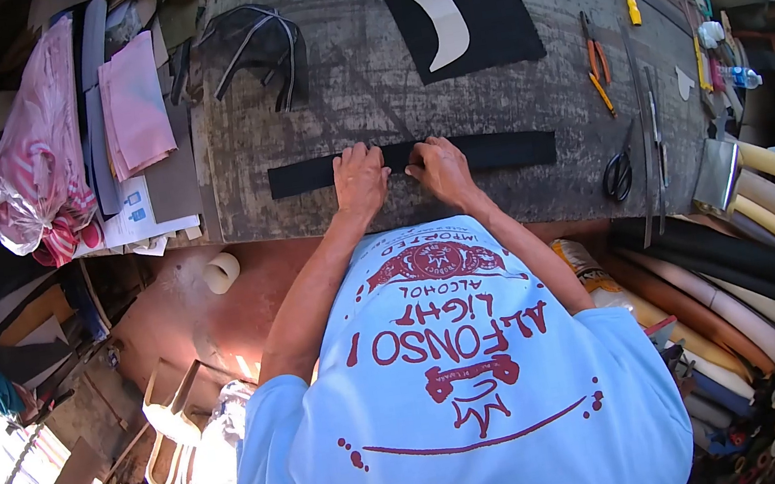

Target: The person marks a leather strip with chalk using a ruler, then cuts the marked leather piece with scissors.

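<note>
Strip (pixel 398 163) flat on surface (pixel 342 129), nr you; your L hand (pixel 362 178) & R hand (pixel 443 169) rest on it, both curled, can't tell if pinching. Prob. smoothing step; next move needs even pressure.

A black strip (pixel 397 154) crossed a streaked gray desk (pixel 351 120) at center frame, below a cream-white crescent (pixel 452 23) against a black sheet (pixel 500 13). Plain pink cloth (pixel 135 104) brightened the upper left; a light-blue shirt (pixel 447 382) bore maroon print, bottom center.
</note>
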### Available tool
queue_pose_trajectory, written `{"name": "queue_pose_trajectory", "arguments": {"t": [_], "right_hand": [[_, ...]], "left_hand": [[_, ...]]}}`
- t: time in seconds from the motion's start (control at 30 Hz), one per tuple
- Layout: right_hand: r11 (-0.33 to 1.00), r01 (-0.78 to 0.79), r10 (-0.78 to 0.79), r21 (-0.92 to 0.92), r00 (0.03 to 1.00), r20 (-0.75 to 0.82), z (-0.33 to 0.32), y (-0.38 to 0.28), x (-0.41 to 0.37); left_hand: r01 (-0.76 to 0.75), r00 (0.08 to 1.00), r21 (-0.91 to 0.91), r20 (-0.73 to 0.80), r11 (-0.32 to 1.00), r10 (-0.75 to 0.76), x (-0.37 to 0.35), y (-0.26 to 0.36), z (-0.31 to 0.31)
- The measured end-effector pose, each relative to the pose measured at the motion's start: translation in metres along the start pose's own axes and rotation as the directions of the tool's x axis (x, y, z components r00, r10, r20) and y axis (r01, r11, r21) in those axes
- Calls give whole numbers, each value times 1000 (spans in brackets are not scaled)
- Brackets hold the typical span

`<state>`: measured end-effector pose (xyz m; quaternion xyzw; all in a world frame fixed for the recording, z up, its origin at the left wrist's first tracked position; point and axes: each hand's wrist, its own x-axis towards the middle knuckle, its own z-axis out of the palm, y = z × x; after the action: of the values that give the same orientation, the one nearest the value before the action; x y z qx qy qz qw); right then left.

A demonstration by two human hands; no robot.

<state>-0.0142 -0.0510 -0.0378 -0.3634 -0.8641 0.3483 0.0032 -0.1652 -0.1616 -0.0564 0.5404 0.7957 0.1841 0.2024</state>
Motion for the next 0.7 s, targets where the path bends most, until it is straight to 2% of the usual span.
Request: {"name": "queue_pose_trajectory", "arguments": {"t": [0.1, 0.2, 0.3, 0.4, 0.5, 0.6, 0.7], "right_hand": [[989, -95, 89, 118, 995, 50, -10, -4, 9], [996, -82, 79, 45, 994, 75, -8, 2, 18], [997, -60, 63, -40, 995, 73, -5, 5, 26], [999, -31, 31, 6, 997, 71, -13, 1, 19], [979, 176, -170, 100, 983, -62, -10, 16, -5], [952, 289, -302, -102, 940, -158, -17, 40, -33], [936, 334, -351, -113, 912, -212, -17, 51, -39]], "left_hand": [[-2, 1000, -45, 12, 999, 2, 4, 3, -6], [-327, 939, 119, -72, 937, 337, 3, -1, -5], [-510, 856, 238, 42, 826, 516, -5, 8, 0], [-492, 865, 341, 83, 801, 496, -18, 14, 5], [-465, 867, 432, 46, 773, 495, -32, 19, 13], [-394, 906, 512, 80, 763, 415, -45, 28, 20], [-343, 929, 519, 66, 783, 363, -49, 35, 25]]}}
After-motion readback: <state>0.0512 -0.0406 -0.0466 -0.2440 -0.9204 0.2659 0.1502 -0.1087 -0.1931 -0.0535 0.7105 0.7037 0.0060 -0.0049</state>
